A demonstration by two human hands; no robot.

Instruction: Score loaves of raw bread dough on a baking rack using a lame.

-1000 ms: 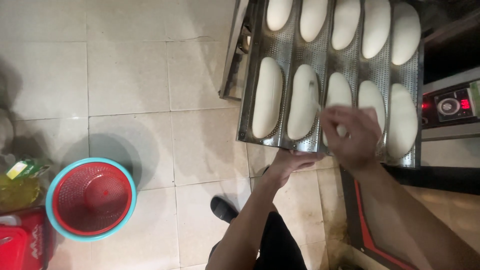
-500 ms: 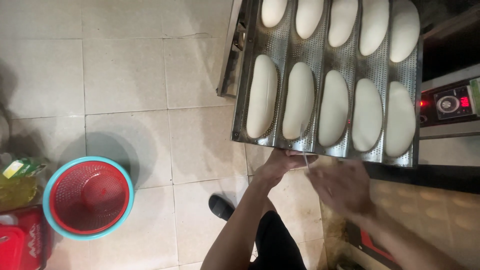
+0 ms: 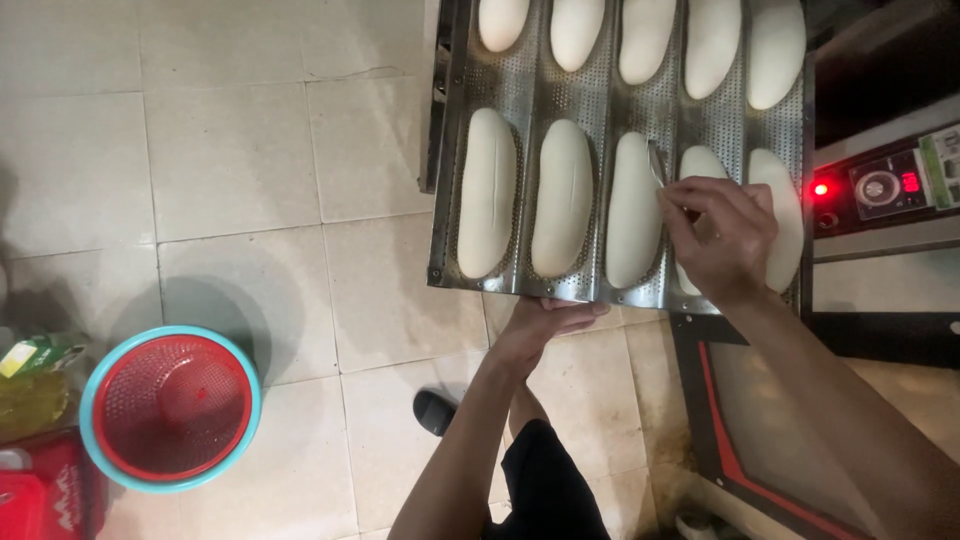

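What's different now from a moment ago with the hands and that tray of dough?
The right hand has come back up over the dough loaves, holding a thin blade above the third loaf; half a second ago it was below the tray's edge. The left hand stays at the perforated tray front edge. Red basket unmoved.

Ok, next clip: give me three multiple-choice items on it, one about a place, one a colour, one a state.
1. Where is the left hand?
A. Under the tray's near edge
B. In the basket
C. On the oven panel

2. What colour is the inner basket?
A. Green
B. Red
C. White

3. What does the right hand hold?
A. Nothing
B. A cup
C. A thin blade over the dough

Answers: 1 A, its fingers sit at the tray's front rim; 2 B, the mesh is red inside a teal rim; 3 C, the fingers pinch the blade.
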